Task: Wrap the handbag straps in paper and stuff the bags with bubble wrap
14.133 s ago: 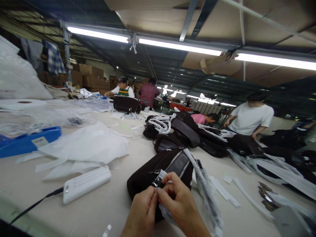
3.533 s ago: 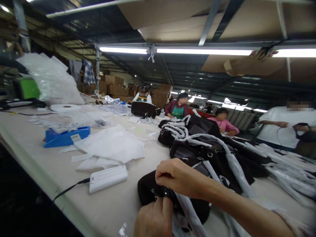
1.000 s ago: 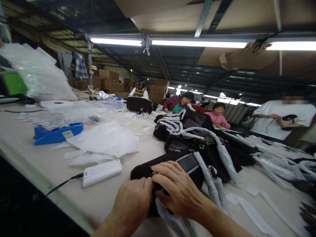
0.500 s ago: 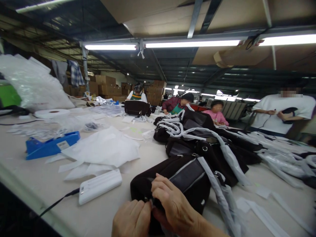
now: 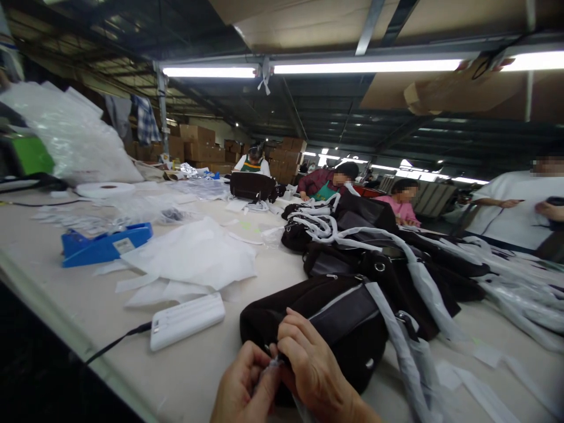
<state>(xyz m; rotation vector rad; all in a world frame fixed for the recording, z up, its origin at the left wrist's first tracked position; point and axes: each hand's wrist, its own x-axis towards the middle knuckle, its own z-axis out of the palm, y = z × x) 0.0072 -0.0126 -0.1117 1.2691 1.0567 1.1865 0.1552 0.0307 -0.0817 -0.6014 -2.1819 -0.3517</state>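
A black bag [image 5: 352,329] with a dark grey panel and a zip lies on the table in front of me. Both my hands are at its near left end. My left hand [image 5: 244,382] is closed, pinching a small crumpled piece of clear plastic wrap [image 5: 273,364] between thumb and fingers. Curled over the same spot, my right hand [image 5: 311,364] has its fingertips closed against the bag's edge; what they hold is hidden behind the fingers. From the bag's right side hangs a strap [image 5: 392,335] wrapped in white plastic.
Several more black bags [image 5: 361,226] with wrapped straps are heaped behind. Left of the bag lie a white power bank [image 5: 187,320] with a cable, white sheets [image 5: 198,252] and a blue tape dispenser [image 5: 103,244]. Several people are around the table, one standing in a white shirt [image 5: 506,200].
The view has shifted a little left. My left hand has turned, so its thumb and the plastic wrap now show. My right hand stays at the bag's end.
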